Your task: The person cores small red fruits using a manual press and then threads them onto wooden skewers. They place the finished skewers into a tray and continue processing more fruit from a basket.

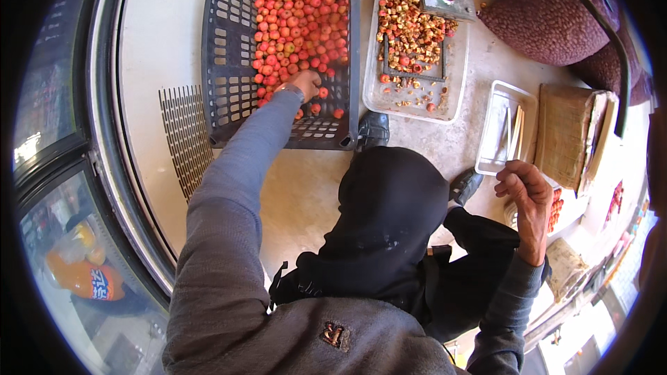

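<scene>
My left hand (pixel 305 85) reaches into a black slatted plastic crate (pixel 229 80) of small red apple-like fruits (pixel 297 21). Its fingers curl downward beside a few loose fruits, and whether one is inside the grasp is hidden. On the other side, my right hand (pixel 526 195) is raised with thumb and fingers bent close together. Just beyond its fingertips, pale thin sticks (pixel 516 133) lie in a small white tray (pixel 482 130). The stick ends meet the fingertips in view, so I cannot tell whether the hand touches one.
A clear plastic tray (pixel 372 78) holds fruit cores and scraps, under a metal plate with a round hole (pixel 469 2). Purple mesh sacks (pixel 552 21) stand at upper right, near a worn cardboard box (pixel 563 135). A glass-doored cabinet (pixel 57 229) with an orange drink bottle runs along the left.
</scene>
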{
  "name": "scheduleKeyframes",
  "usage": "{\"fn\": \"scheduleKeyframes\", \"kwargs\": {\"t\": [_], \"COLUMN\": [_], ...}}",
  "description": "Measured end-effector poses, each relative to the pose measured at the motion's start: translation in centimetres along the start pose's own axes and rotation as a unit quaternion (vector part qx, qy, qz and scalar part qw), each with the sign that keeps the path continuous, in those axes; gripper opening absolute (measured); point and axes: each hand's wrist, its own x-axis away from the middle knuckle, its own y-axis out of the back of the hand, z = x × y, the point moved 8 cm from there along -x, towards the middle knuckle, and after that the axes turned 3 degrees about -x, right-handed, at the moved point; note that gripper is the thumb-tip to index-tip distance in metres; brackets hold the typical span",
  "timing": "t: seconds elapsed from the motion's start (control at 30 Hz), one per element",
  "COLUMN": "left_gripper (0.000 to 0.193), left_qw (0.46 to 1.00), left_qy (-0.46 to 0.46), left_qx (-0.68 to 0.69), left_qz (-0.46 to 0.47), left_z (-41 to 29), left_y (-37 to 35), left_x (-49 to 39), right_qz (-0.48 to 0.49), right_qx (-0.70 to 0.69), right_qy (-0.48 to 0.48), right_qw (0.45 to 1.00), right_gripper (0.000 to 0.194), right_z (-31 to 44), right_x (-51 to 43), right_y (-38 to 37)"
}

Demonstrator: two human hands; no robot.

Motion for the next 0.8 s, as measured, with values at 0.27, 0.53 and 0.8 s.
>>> {"fn": "scheduleKeyframes", "kwargs": {"t": [0.27,0.53,0.8], "left_gripper": [0.012,0.019,0.027], "left_qw": [0.990,0.876,0.997], "left_qy": [-0.031,0.187,0.034], "left_qx": [-0.136,0.440,-0.027], "left_qz": [0.000,-0.071,-0.057], "left_z": [-0.7,4.9,-4.3], "left_y": [-4.6,0.1,0.1], "left_x": [-2.8,-4.1,-3.0], "right_qz": [-0.006,-0.001,0.028], "right_qx": [0.013,0.031,-0.002], "right_qy": [0.031,0.022,-0.010], "right_qw": [0.999,0.999,1.000], "right_gripper": [0.023,0.023,0.025], "right_z": [3.7,2.3,1.0], "right_x": [-2.8,-4.6,-5.2], "right_y": [-1.2,-0.9,-1.7]}}
